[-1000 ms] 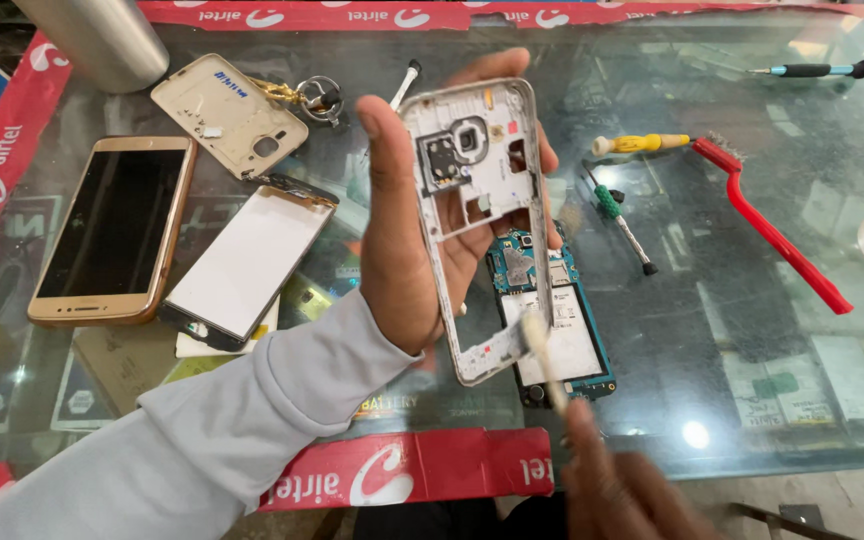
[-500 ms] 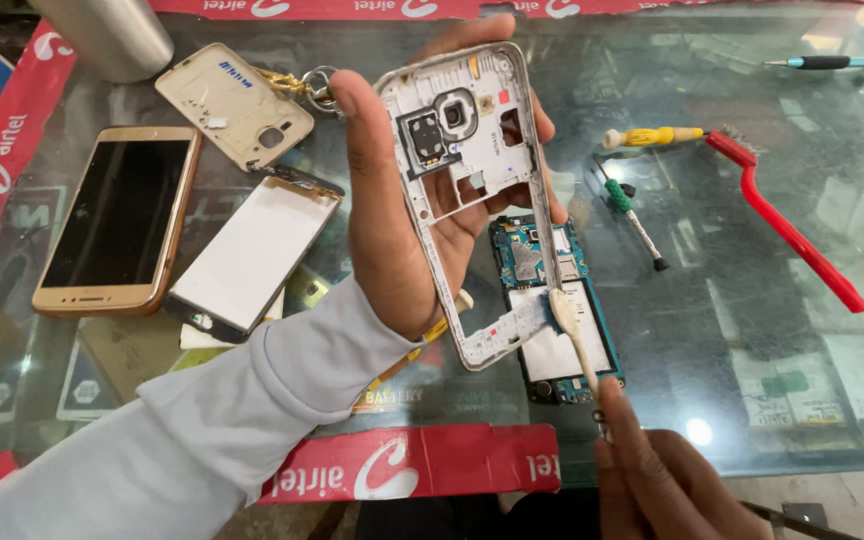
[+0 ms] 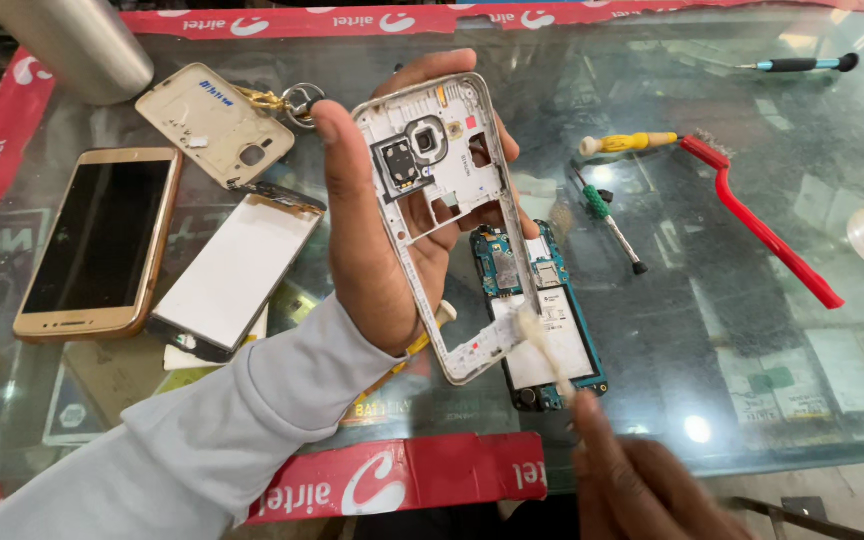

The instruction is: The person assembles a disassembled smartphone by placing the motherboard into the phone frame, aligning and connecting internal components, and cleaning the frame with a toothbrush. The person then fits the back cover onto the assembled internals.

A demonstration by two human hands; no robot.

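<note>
Here, a glass counter [image 3: 732,300] with red banner strips along its near and far edges is filling the view, its right half offering the most open room between scattered tools. A grey metal cylinder [image 3: 72,45] is standing at the far left corner. A gold phone [image 3: 97,240] is lying face up at the left, just beside a white-backed screen panel [image 3: 237,270]; a beige back cover [image 3: 214,122] is lying beyond them, touching a key ring [image 3: 297,100]. The left hand [image 3: 372,230], in a pale grey sleeve, is holding a white plastic phone frame [image 3: 442,215] upright above the counter, thumb along the frame's left edge and fingers curled behind it. Beneath the frame, a stripped phone board [image 3: 552,330], blue-green with a white panel, is lying flat on the glass. The right hand [image 3: 642,485], blurred at the bottom edge, is closing around a slim pale brush [image 3: 544,345] whose tip is touching the frame's lower end. To the right are lying a red brush [image 3: 762,220], a yellow-handled driver [image 3: 632,142], a green-handled driver [image 3: 607,215] and, farther off, a black-handled driver [image 3: 802,64].
</note>
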